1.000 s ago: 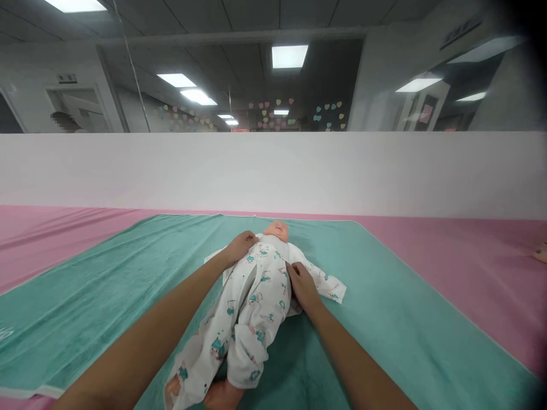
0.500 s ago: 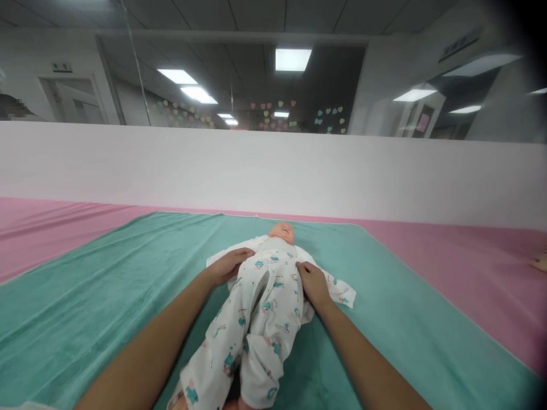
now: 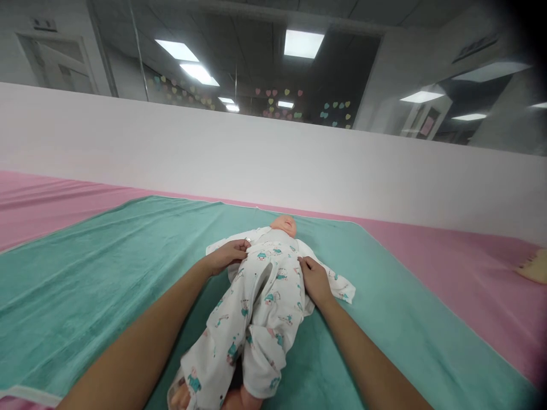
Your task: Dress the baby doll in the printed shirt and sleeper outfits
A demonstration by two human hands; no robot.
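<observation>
A baby doll [image 3: 285,225] lies on its back on a teal towel [image 3: 106,267], head away from me. It wears white printed trousers [image 3: 256,307] and a white top. My left hand [image 3: 225,256] grips the trousers' waistband at the doll's left side in view, fingers curled on the cloth. My right hand [image 3: 314,279] holds the waistband on the other side, fingers pressed into the fabric. The doll's bare feet [image 3: 233,398] stick out of the trouser legs near the bottom edge.
The towel lies on a pink sheet [image 3: 448,267] that runs to a low white partition [image 3: 273,165]. A pale object [image 3: 534,265] sits on the pink sheet at the far right edge. Beyond the partition is a glass wall with paper hearts.
The view has tilted and shifted left. My left hand slid from the doll's chest down to the waistband; my right hand stayed at the hip. The trousers sit a little higher on the doll.
</observation>
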